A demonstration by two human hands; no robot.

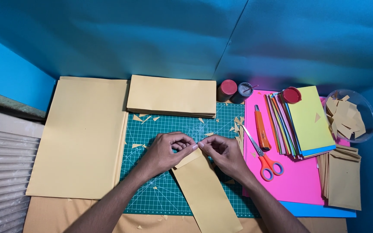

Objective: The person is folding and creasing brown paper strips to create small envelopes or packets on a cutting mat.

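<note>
A long tan paper strip lies slanted on the green cutting mat, running from the mat's middle toward the near edge. My left hand pinches the strip's far left corner, fingers curled over it. My right hand grips the far right corner of the same end. The fingertips of both hands almost meet above the strip's top edge.
Large tan sheets lie left; a tan stack sits behind the mat. Right: orange scissors, orange cutter, coloured paper stack on pink sheet, two cans, bowl of scraps, folded tan pieces.
</note>
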